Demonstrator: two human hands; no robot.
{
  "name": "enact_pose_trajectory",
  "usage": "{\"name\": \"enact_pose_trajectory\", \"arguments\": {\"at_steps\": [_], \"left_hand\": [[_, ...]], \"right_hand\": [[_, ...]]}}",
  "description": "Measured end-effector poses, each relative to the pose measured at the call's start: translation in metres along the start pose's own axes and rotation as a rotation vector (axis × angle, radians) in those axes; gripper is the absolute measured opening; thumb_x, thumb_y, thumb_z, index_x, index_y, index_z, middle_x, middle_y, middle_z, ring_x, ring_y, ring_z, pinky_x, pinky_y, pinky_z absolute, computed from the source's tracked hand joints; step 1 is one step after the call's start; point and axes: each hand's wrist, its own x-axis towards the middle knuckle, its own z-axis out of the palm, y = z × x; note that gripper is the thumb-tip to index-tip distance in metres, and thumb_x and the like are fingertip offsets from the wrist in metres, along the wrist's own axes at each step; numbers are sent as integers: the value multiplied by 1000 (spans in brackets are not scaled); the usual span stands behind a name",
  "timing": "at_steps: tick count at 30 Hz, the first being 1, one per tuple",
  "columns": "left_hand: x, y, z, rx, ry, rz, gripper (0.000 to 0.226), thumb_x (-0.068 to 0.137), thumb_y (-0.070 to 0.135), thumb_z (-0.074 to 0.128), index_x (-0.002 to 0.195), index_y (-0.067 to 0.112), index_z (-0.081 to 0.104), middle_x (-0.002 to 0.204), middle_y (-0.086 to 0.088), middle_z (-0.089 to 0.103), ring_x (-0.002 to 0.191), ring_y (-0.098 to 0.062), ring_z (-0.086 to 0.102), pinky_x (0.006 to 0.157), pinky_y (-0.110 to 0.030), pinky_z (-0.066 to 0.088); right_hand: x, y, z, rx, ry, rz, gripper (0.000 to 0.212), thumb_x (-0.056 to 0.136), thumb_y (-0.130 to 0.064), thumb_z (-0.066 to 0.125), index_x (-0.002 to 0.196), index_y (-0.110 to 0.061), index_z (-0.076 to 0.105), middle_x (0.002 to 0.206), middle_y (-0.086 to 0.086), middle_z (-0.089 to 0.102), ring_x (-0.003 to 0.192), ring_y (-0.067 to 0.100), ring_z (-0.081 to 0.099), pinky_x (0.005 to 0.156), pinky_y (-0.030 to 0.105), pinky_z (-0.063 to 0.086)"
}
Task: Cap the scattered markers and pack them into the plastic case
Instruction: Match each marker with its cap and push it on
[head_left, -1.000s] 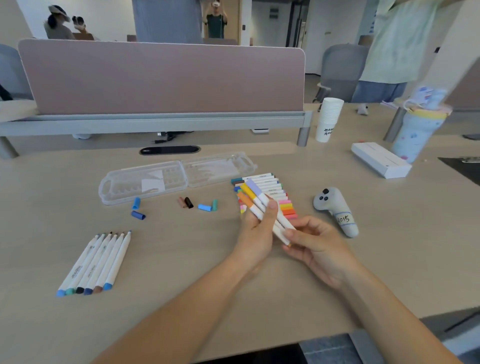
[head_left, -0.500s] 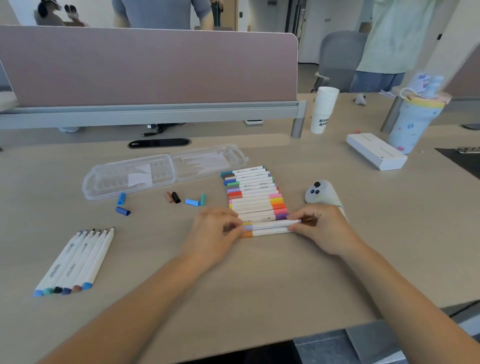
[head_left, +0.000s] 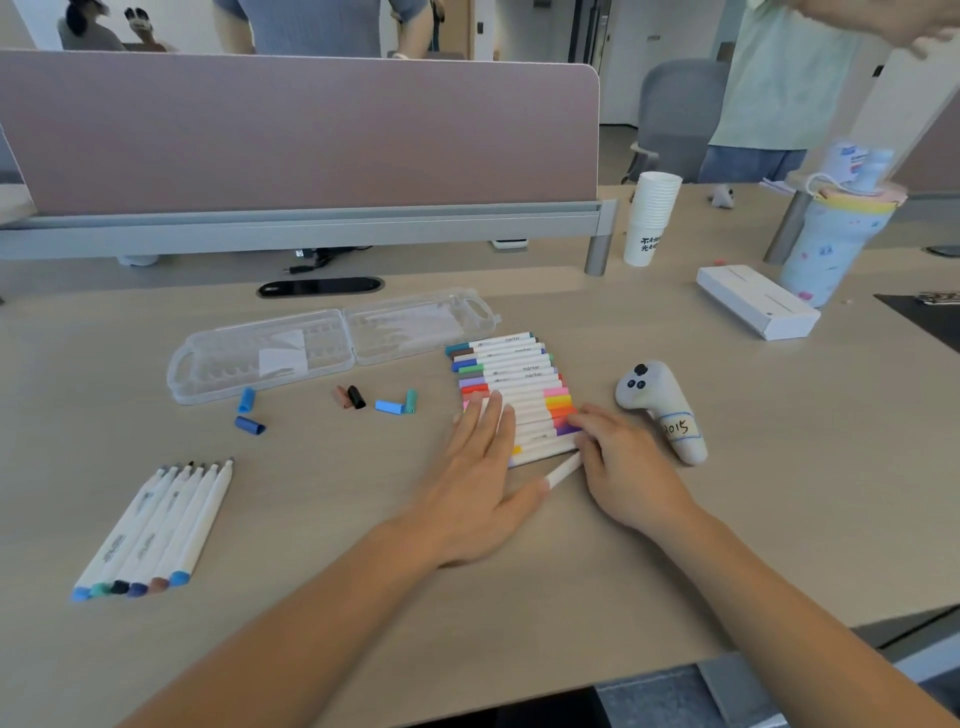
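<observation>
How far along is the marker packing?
Done: a row of capped markers lies beside the open case. In hand: the left hand presses flat on that row, the right hand touches its end. Left: six uncapped markers, six loose caps, and the case holds no markers yet.

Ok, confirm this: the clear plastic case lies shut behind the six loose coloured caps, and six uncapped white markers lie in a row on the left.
One thing is wrong: in the head view the clear plastic case lies open, both halves flat. The rest holds: six loose coloured caps before it, six uncapped white markers in a row on the left.
</observation>
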Motion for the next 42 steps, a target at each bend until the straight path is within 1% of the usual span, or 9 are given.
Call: {"name": "enact_pose_trajectory", "arguments": {"at_steps": [3, 6, 11, 21, 24, 27, 31, 39, 42], "left_hand": [[-2, -5, 3, 81, -42, -1, 83, 97, 52, 43, 155, 15, -4, 160, 3, -23, 144, -14, -31, 120, -32, -12], [1, -11, 5, 75, 27, 38, 66, 102, 36, 37, 156, 13, 7, 163, -3, -13, 147, -17, -24, 119, -30, -12], [6, -12, 10, 149, -24, 57, 58, 106, 29, 25, 155, 9, 4, 162, -6, -14, 147, -19, -21, 116, -26, -14], [-5, -20, -16, 3, 87, 45, 62, 103, 34, 40, 154, 8, 16, 164, -6, 5, 150, -19, -6, 117, -26, -7], [-25, -46, -42, -8, 217, -41, 48, 99, 28, 51, 144, 14, 43, 156, -3, 30, 147, -19, 15, 112, -17, 2], [-55, -79, -65, 98, 283, -230, 38, 96, 31, 56, 132, 18, 58, 144, 0, 46, 138, -20, 31, 112, -31, 25], [-93, -115, -93, 184, 294, -377, 32, 92, 32, 60, 122, 21, 64, 129, -1, 57, 122, -23, 49, 99, -39, 44], [-118, -150, -104, 234, 199, -647, 22, 86, 35, 60, 106, 29, 65, 102, 2, 62, 93, -22, 60, 73, -33, 53], [-113, -150, -96, 233, 208, -657, 23, 82, 31, 60, 103, 23, 62, 97, -2, 63, 96, -26, 59, 76, -35, 51]], "right_hand": [[1, -1, 6, -40, 2, 64, 42, 87, 5, 42, 117, -12, 64, 130, -1, 56, 112, 24, 56, 86, 21, 38], [3, -7, 8, -37, 12, 105, 49, 73, 10, 39, 110, -10, 63, 111, 3, 58, 100, 29, 57, 77, 28, 40], [8, -17, 16, 95, 14, 143, 54, 73, 6, 35, 116, -13, 62, 114, 3, 61, 101, 25, 57, 91, 37, 47], [12, -47, 23, -64, 60, 91, 45, 87, -1, 43, 130, -6, 55, 138, 11, 51, 133, 28, 43, 104, 37, 41], [16, -73, 27, -52, 16, -63, 34, 92, -5, 46, 122, -8, 63, 126, 11, 61, 122, 28, 53, 98, 34, 43], [18, -102, 36, 3, -68, -236, 27, 96, -14, 50, 115, -14, 69, 115, 5, 67, 107, 24, 59, 91, 32, 46], [25, -138, 55, 20, -151, -380, 25, 95, -15, 53, 111, -15, 72, 108, 5, 70, 99, 23, 61, 86, 31, 45], [41, -169, 88, -1, -181, -421, 23, 94, -18, 55, 108, -17, 72, 113, 4, 68, 105, 23, 62, 87, 31, 47], [51, -175, 95, -17, -186, -379, 23, 95, -19, 53, 108, -17, 71, 119, 5, 66, 116, 22, 57, 88, 30, 46]]}}
